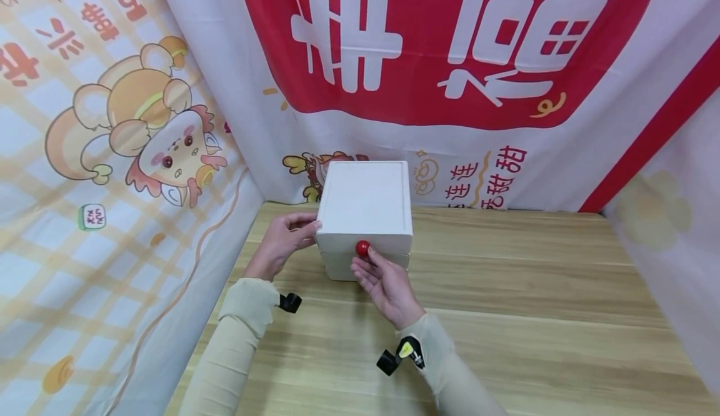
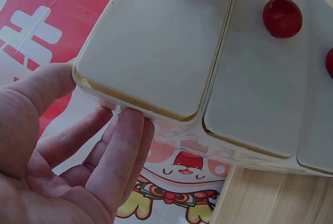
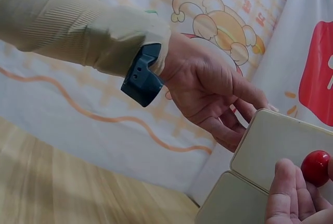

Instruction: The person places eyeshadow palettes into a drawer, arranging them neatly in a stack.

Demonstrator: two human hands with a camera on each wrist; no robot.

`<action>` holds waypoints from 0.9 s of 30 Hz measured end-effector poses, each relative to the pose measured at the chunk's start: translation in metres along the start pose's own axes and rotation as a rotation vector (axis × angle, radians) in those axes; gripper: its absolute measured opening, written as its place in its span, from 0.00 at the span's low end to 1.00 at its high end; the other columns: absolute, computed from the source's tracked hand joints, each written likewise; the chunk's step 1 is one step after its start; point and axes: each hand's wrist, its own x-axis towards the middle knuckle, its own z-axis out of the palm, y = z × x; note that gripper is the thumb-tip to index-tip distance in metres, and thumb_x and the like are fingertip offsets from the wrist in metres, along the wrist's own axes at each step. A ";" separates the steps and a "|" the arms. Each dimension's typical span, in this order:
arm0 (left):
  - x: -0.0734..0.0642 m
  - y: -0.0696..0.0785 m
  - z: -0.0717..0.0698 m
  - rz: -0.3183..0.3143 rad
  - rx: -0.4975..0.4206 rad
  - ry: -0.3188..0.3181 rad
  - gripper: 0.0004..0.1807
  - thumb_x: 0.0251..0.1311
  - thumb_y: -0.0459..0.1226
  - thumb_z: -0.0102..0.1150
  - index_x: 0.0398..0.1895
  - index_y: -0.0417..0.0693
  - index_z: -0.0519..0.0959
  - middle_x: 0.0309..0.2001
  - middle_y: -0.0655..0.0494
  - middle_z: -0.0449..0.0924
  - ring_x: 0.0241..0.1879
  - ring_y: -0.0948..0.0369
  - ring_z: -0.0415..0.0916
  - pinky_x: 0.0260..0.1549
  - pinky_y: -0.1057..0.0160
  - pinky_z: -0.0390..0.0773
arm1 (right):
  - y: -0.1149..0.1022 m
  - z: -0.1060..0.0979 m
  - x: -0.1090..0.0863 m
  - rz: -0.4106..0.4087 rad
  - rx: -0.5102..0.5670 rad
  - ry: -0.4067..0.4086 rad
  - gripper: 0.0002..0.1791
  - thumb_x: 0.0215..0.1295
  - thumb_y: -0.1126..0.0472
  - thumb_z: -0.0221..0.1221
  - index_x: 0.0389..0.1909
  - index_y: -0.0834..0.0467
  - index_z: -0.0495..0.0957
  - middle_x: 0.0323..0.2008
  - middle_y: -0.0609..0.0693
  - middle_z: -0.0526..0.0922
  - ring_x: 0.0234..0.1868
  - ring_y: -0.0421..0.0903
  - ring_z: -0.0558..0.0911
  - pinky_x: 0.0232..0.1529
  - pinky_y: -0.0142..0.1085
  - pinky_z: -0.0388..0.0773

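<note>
A small white drawer cabinet stands against the back cloth, its drawers stacked and fitted with round red knobs. My left hand is at its left side, with fingertips against the side wall and the thumb at the top front corner. At the front, my right hand pinches the top drawer's red knob between thumb and fingers. The top drawer front sits close to the cabinet's edge. Lower red knobs, including the middle knob, show in the left wrist view; my right hand hides them in the head view.
The cabinet rests on a wood-grain table. Printed cloth hangs close behind as a back wall, with more patterned cloth along the left and a cloth on the right. Each wrist wears a black camera mount.
</note>
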 end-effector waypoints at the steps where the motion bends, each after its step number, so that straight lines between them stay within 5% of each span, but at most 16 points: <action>1: 0.000 0.000 0.000 0.001 -0.002 -0.001 0.27 0.61 0.42 0.72 0.60 0.39 0.79 0.54 0.41 0.76 0.51 0.49 0.79 0.47 0.59 0.85 | 0.000 0.000 0.000 0.002 0.003 0.004 0.20 0.73 0.57 0.60 0.57 0.66 0.73 0.42 0.57 0.85 0.43 0.48 0.86 0.51 0.35 0.83; 10: -0.001 0.002 0.000 -0.007 -0.002 0.000 0.27 0.61 0.42 0.72 0.60 0.39 0.79 0.54 0.42 0.76 0.51 0.49 0.78 0.48 0.59 0.85 | 0.001 -0.002 0.001 -0.001 0.008 0.007 0.20 0.72 0.58 0.61 0.57 0.66 0.74 0.43 0.58 0.85 0.44 0.48 0.86 0.51 0.35 0.83; 17: -0.003 0.000 0.001 -0.014 -0.005 0.000 0.27 0.62 0.42 0.71 0.61 0.39 0.78 0.55 0.42 0.76 0.51 0.49 0.79 0.48 0.58 0.85 | 0.005 -0.010 -0.013 0.020 -0.089 -0.059 0.28 0.72 0.57 0.62 0.63 0.72 0.67 0.50 0.60 0.82 0.53 0.51 0.83 0.59 0.40 0.79; 22: -0.004 0.000 0.001 -0.002 0.056 0.005 0.27 0.63 0.46 0.69 0.61 0.42 0.79 0.55 0.44 0.77 0.51 0.50 0.79 0.47 0.58 0.86 | -0.007 -0.020 -0.029 0.011 -0.382 -0.216 0.29 0.73 0.57 0.60 0.65 0.73 0.67 0.54 0.64 0.81 0.55 0.57 0.82 0.61 0.45 0.78; 27: -0.013 0.005 -0.004 0.063 0.275 0.043 0.32 0.65 0.52 0.65 0.67 0.47 0.74 0.58 0.46 0.75 0.53 0.49 0.77 0.47 0.54 0.85 | -0.040 -0.030 -0.046 -0.157 -0.739 -0.358 0.26 0.74 0.59 0.59 0.64 0.73 0.69 0.55 0.65 0.81 0.56 0.59 0.81 0.60 0.46 0.79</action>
